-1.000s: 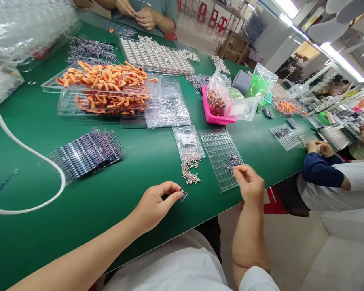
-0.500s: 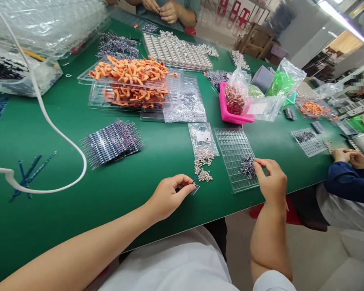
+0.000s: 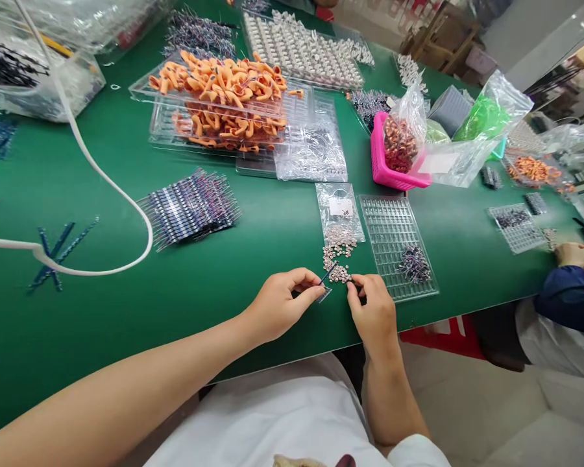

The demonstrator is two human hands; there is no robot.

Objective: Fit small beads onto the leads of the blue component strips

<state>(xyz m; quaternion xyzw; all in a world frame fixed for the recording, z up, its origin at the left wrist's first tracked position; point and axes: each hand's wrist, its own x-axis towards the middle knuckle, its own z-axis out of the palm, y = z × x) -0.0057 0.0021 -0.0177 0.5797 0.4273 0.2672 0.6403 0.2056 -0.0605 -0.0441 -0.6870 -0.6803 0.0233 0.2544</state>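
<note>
Green matting (image 3: 253, 233) covered the whole bench, and I had everything fanned out within arm's reach. My left hand (image 3: 277, 305) pinched a thin dark pin (image 3: 327, 275) with a small clear piece at its near end, tilted up off the mat so the tip stayed free. My right hand (image 3: 372, 311) was pinched shut too, fingertips at the near edge of the bead pile (image 3: 338, 256), though what it gripped was too small to tell. That pile spilled from a clear bag (image 3: 339, 211) just beyond it, handy for picking. Right of it lay a gridded tray (image 3: 394, 227) holding a wire bundle (image 3: 414, 264), parked close. Farther left sat a strip stack (image 3: 192, 206); orange parts (image 3: 224, 91) filled far trays.
</note>
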